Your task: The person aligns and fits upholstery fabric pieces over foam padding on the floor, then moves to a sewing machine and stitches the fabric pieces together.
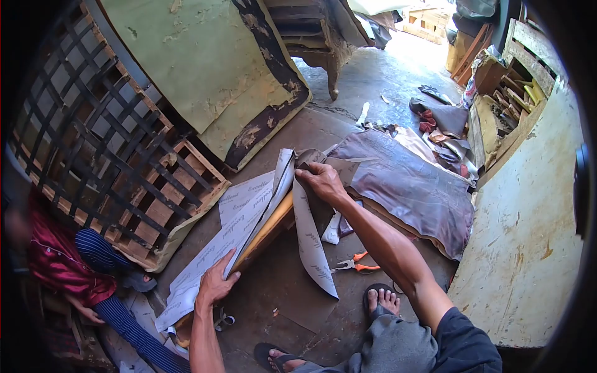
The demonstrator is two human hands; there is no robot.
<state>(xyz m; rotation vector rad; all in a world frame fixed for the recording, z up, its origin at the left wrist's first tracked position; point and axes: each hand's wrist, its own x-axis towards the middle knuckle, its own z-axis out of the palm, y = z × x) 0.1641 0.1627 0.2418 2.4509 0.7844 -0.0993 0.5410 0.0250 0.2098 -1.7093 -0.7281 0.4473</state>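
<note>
A long wooden piece padded with yellow foam [270,225] slants across the middle of the view. Over its left side lies upholstery material [239,221] whose pale backing is printed with grey lettering. My left hand [214,283] rests on that material at the near part of the piece, fingers on the backing and thumb over the edge. At the far end, my right hand [323,181] pinches the folded material. A loose strip [308,242] of the same material hangs below it. Pliers with orange handles [357,262] lie on the floor.
A purple-brown leather-like cover [407,186] lies on the right, beside scraps [444,127]. A webbed wooden frame [124,155] and a worn pale-green panel [205,68] lean at left. A seated person's striped leg [134,329] is at lower left. A scuffed board [522,236] stands right.
</note>
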